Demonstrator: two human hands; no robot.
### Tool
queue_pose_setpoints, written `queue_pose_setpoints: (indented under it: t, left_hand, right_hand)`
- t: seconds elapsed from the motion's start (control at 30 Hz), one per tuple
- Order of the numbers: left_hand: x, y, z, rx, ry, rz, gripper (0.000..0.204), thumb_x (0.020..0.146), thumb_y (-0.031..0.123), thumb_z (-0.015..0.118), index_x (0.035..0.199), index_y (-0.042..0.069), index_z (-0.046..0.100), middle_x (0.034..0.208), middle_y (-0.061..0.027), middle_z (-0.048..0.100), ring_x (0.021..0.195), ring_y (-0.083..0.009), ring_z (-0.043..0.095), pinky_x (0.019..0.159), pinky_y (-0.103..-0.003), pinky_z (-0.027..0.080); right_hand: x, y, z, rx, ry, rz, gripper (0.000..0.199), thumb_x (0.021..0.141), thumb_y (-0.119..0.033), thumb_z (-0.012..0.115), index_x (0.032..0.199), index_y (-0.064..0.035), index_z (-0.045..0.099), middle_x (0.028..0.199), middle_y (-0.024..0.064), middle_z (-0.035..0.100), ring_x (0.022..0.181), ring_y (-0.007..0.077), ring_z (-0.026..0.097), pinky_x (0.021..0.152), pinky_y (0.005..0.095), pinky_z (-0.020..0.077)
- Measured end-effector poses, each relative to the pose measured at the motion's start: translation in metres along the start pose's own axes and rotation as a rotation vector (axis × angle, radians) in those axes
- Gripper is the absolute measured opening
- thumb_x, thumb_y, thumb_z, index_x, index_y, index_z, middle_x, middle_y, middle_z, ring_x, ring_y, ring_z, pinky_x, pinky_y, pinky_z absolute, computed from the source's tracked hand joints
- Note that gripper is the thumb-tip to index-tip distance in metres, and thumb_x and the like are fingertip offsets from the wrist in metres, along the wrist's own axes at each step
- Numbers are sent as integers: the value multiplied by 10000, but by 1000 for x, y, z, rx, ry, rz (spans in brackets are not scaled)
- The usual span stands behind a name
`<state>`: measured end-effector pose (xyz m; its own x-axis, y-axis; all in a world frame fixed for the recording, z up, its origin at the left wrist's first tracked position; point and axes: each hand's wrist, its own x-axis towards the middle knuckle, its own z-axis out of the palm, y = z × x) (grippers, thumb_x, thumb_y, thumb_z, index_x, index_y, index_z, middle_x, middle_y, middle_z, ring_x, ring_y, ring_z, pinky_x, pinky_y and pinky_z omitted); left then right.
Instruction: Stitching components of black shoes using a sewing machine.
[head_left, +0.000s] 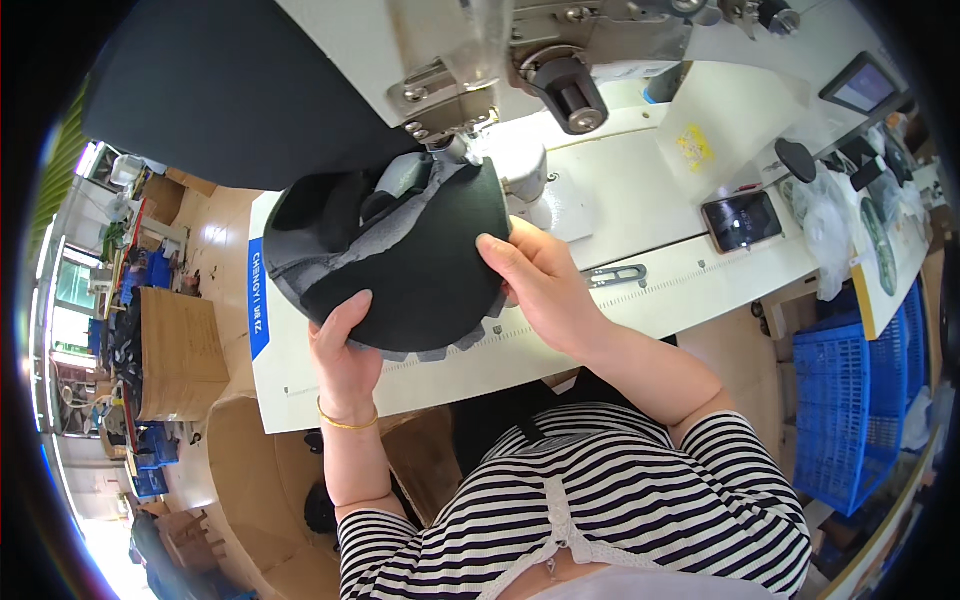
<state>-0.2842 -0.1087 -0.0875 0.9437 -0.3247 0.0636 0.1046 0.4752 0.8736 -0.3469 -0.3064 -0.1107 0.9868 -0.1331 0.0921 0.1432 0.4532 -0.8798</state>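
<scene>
A rounded black fabric piece [410,265] with grey lining and a notched grey lower edge is held up in front of the sewing machine [450,110]. Its upper edge reaches in under the machine's needle area, where the exact contact is hard to see. My left hand [345,350] pinches the lower left edge, thumb on top and fingers hidden beneath. At the right edge, my right hand [545,285] grips the same piece, its thumb on the black face and its other fingers curled behind.
A white sewing table [620,220] carries a phone [742,220], a slotted metal plate [615,275] and a clear plastic bag [825,235]. Blue crates [850,410] stand at the right. Cardboard boxes [180,355] are on the left, with an open carton [265,490] below the table edge.
</scene>
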Motion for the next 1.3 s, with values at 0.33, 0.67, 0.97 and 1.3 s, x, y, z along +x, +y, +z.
queue_pose_setpoints:
  t: [0.33,0.67,0.97,1.3]
  left_hand:
    - [-1,7,2,-2,-113,-24,363,794,-70,530,1157,-50,530,1092,-160,610,1010,-268,605,886,-371,495]
    - [5,9,-4,57,-191,-57,436,746,-85,514,1182,-75,509,1126,-172,594,1019,-270,600,893,-360,489]
    - [16,2,1,59,-132,-5,418,765,-79,529,1183,-63,510,1131,-159,590,1039,-260,583,904,-359,475]
    - [23,-6,22,96,-59,65,359,820,-30,526,1178,-13,502,1081,-120,599,884,-207,621,617,-308,508]
  right_hand:
    - [-8,-6,4,-234,18,-11,257,966,-301,475,950,-53,543,730,-71,473,624,-2,390,535,168,328]
    - [-17,-11,13,-3,-20,-31,270,964,-267,475,984,-2,524,815,5,562,702,50,542,590,210,474]
    - [5,-11,7,54,-25,-28,281,958,-258,491,1013,10,555,846,5,587,722,42,557,613,203,495]
    - [13,-10,2,17,-76,-19,279,954,-230,497,989,42,547,880,90,624,696,147,635,616,274,549]
